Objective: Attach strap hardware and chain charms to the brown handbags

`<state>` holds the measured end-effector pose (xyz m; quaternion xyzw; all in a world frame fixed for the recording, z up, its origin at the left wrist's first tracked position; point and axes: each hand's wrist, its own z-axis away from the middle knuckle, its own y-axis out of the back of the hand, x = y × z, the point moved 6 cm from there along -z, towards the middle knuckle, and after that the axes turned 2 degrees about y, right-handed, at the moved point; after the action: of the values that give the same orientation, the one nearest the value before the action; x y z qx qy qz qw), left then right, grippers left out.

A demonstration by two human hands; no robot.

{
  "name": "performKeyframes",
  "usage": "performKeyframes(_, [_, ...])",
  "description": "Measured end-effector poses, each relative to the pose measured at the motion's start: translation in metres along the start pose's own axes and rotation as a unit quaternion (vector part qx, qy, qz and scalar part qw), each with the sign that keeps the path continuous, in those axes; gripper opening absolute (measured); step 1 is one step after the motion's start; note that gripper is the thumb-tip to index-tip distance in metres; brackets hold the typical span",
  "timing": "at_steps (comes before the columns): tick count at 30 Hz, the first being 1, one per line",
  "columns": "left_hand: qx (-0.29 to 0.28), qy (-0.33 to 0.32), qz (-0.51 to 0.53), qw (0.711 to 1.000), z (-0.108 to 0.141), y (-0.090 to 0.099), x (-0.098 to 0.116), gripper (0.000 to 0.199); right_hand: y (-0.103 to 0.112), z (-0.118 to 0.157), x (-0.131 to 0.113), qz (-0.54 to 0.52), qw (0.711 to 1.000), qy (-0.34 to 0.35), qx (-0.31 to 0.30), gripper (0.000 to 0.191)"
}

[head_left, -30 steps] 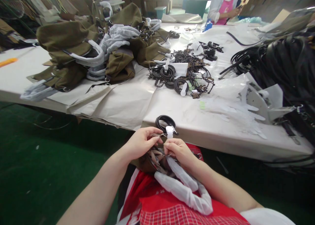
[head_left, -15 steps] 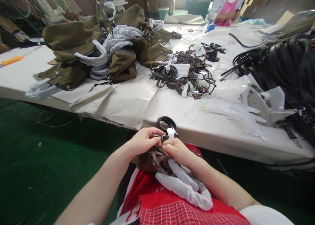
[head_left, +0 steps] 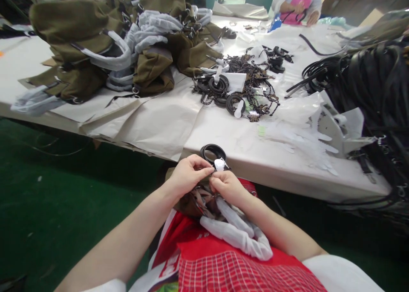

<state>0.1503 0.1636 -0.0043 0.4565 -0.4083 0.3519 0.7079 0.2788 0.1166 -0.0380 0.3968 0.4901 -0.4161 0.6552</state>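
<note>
My left hand [head_left: 192, 173] and my right hand [head_left: 226, 185] meet at the table's front edge, fingers pinched close together over an olive bag [head_left: 187, 204] on my lap. What sits between the fingertips is small and mostly hidden. Just beyond the fingers is a coiled black strap [head_left: 213, 150] with a white tag [head_left: 219, 164], at the table edge. The bag is open at the top, with a zipper and lining showing. Its handle, wrapped in white sleeving [head_left: 236, 237], hangs toward me over the red apron [head_left: 255, 270].
Olive bags with wrapped handles [head_left: 76, 32] are heaped at the left of the table [head_left: 159, 126]. Coiled straps and dark cords [head_left: 246, 79] lie mid-table. Black straps [head_left: 377, 79] are piled at the right, near white tag strips [head_left: 303, 143]. Across the table stands a person in a pink apron [head_left: 298, 4].
The view has tilted down and shifted slightly. My fingertips have moved closer together, and the metal piece seen between them earlier is now hidden. The person opposite has lowered one hand.
</note>
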Motion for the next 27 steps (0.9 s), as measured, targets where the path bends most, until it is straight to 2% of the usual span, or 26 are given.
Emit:
performKeyframes(3, [0.066, -0.068, 0.031, 0.995, 0.007, 0.010, 0.010, 0.019, 0.010, 0.016, -0.013, -0.006, 0.998, -0.006, -0.062, 0.014])
performKeyframes(5, [0.098, -0.099, 0.072, 0.988, 0.013, 0.018, 0.016, 0.018, 0.017, 0.028, -0.022, -0.038, 0.993, -0.007, -0.110, 0.015])
performKeyframes(7, [0.078, -0.093, 0.114, 0.986, 0.016, 0.018, 0.017, 0.018, 0.024, 0.036, -0.024, -0.078, 0.989, -0.017, -0.126, 0.018])
performKeyframes(11, [-0.019, -0.051, 0.127, 0.990, 0.022, 0.005, 0.014, 0.019, 0.029, 0.040, -0.012, -0.191, 0.974, -0.066, -0.102, 0.022])
performKeyframes(16, [-0.031, -0.032, 0.127, 0.991, 0.035, 0.003, 0.015, 0.018, 0.024, 0.040, -0.005, -0.276, 0.955, -0.077, -0.073, 0.033])
performKeyframes(19, [-0.055, 0.019, 0.156, 0.986, 0.040, 0.000, 0.012, 0.021, 0.025, 0.037, -0.006, -0.245, 0.967, -0.061, -0.017, 0.023])
performKeyframes(23, [-0.067, 0.059, 0.164, 0.982, 0.041, 0.000, 0.003, 0.023, 0.033, 0.035, -0.007, -0.144, 0.987, -0.012, 0.064, 0.018])
performKeyframes(25, [-0.062, 0.065, 0.162, 0.983, 0.040, 0.003, -0.001, 0.023, 0.035, 0.036, -0.007, -0.097, 0.992, 0.004, 0.075, 0.017])
performKeyframes(27, [-0.059, 0.065, 0.161, 0.983, 0.041, 0.005, -0.003, 0.023, 0.034, 0.040, -0.008, -0.042, 0.997, 0.010, 0.060, 0.017])
